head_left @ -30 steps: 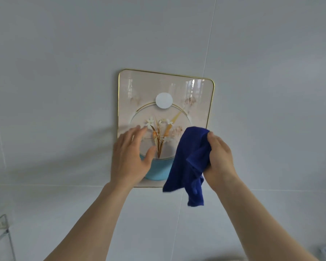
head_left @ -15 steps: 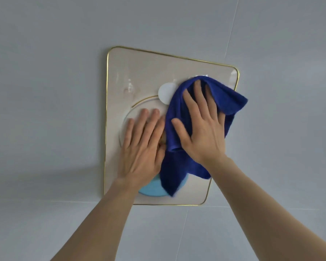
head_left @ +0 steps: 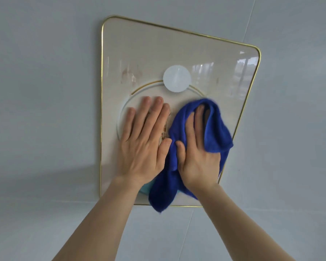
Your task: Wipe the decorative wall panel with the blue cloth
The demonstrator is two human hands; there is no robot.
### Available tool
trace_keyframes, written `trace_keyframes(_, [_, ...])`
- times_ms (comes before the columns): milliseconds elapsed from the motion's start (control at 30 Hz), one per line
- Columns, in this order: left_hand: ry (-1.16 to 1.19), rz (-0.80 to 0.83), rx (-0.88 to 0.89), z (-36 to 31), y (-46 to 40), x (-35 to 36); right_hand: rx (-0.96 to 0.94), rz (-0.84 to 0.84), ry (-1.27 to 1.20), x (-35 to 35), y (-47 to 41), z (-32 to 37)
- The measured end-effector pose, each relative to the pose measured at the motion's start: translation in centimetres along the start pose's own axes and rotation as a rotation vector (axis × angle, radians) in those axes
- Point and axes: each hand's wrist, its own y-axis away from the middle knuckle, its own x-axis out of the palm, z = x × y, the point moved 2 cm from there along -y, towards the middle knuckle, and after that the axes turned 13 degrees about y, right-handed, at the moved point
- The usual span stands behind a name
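A glossy cream decorative wall panel (head_left: 149, 53) with a thin gold rim hangs on the wall; it has a white disc near its middle and a gold-lined circle below. My left hand (head_left: 143, 142) lies flat on the panel's lower left, fingers together, holding nothing. My right hand (head_left: 198, 153) presses the blue cloth (head_left: 215, 129) against the panel's lower right. The cloth folds over my fingertips and hangs down past the panel's bottom edge. A pale blue shape at the panel's bottom is mostly hidden by my hands and the cloth.
Pale grey wall tiles (head_left: 45, 110) surround the panel on all sides, with thin grout lines. A shadow falls on the wall at the lower left of the panel.
My right hand has slid the cloth down from the panel's upper right to its lower right. The white disc is now uncovered. My view has come closer to the panel.
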Motion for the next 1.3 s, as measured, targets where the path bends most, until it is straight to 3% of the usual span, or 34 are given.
trace_keyframes(467, [0.156, 0.134, -0.009, 0.0, 0.1, -2.0, -0.144, 0.041, 0.004, 0.3, 8.1, -0.8])
trace_keyframes(733, [0.151, 0.167, -0.025, -0.1, 0.1, -2.2, 0.15, -0.163, -0.434, -7.8, -3.2, -1.7])
trace_keyframes(933, [0.167, 0.136, -0.031, -0.2, -0.1, -2.2, 0.199, -0.225, -0.216, -7.7, -12.4, -3.4])
trace_keyframes(1167, [0.155, 0.071, -0.006, -0.3, -0.2, -1.9, 0.217, -0.253, -0.034, -5.2, -11.7, -2.2])
trace_keyframes(1300, [0.237, 0.024, -0.027, -0.4, -0.1, -1.6, 0.13, -0.205, 0.01, -5.0, -10.7, -1.5])
